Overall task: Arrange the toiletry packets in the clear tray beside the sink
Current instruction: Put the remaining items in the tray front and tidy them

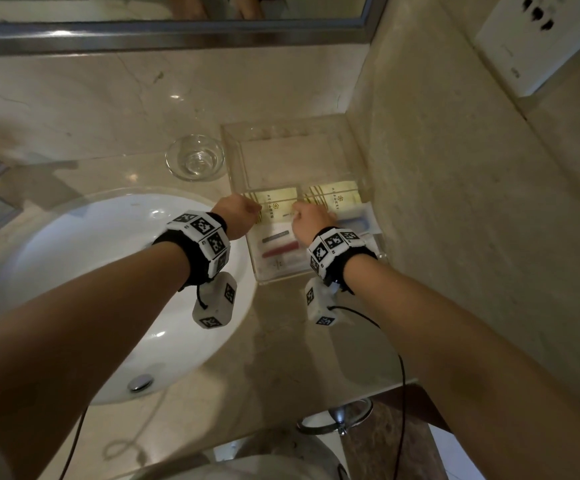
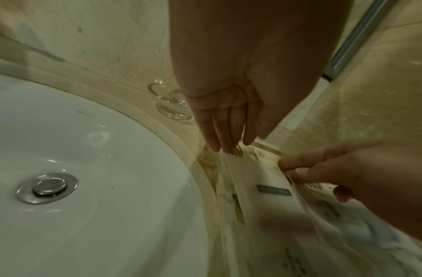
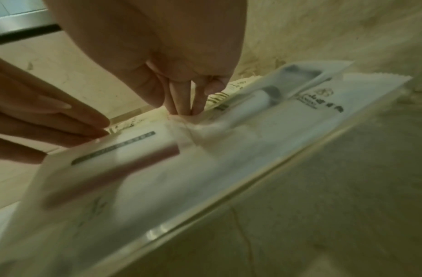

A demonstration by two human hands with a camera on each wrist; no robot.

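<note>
- The clear tray [image 1: 238, 157] sat on the counter between the sink [image 1: 74, 271] and the side wall, holding four toiletry packets: two cream [image 1: 280, 199] at the back, two white [image 1: 278, 251] in front.
- Left hand [image 1: 235, 216]: straight fingers [image 2: 219, 131] touched a packet's edge.
- Right hand [image 1: 311, 225]: fingertips [image 3: 181, 105] pinched a white packet's top edge.
- Packet print was unreadable.
- One glass bowl [image 1: 195, 157] stood beside the tray.

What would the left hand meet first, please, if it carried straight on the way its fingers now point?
Probably nothing new: the left hand already has its fingertips at the near edge of the yellow-striped packet in the clear tray; depth is unclear.
</note>
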